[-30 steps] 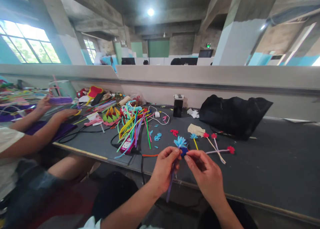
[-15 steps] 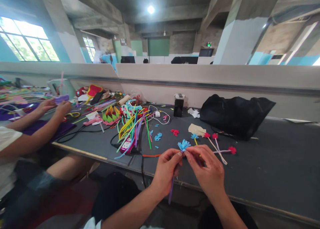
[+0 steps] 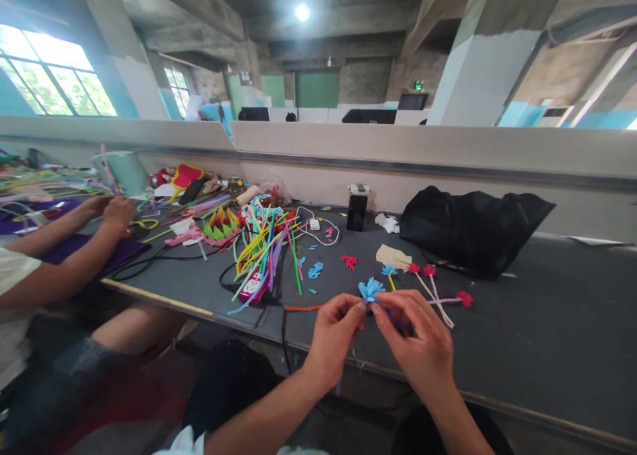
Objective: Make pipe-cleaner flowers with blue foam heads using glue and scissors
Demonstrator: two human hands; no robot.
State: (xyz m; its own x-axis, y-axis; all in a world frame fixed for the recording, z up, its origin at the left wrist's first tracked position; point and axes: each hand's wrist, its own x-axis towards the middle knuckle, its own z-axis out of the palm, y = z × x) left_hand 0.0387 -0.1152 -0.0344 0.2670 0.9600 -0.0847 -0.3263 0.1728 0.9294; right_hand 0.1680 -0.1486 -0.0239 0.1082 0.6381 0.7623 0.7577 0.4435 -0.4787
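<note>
Between my hands, above the front part of the table, is a blue pipe-cleaner flower (image 3: 371, 289) with a purple stem. My left hand (image 3: 336, 332) pinches it just under the petals, and the stem's lower end hangs beneath that hand. My right hand (image 3: 415, 335) closes thumb and fingers on the flower's base from the other side. Just behind lies another blue flower (image 3: 389, 270) on a yellow stem. Red flowers (image 3: 464, 300) on pale stems lie to the right. Short blue pieces (image 3: 315, 270) and red pieces (image 3: 349, 262) are scattered behind my hands.
A heap of colourful pipe cleaners (image 3: 266, 249) lies left of centre, beside a pink power strip (image 3: 253, 289). A phone (image 3: 356, 212) stands upright at the back, left of a black bag (image 3: 472, 229). A co-worker's hands (image 3: 112, 209) work at far left.
The blue flower and both my hands have shifted slightly right in view. My grip stays at the flower's base. The co-worker's hands and the pink piece near them have moved.
</note>
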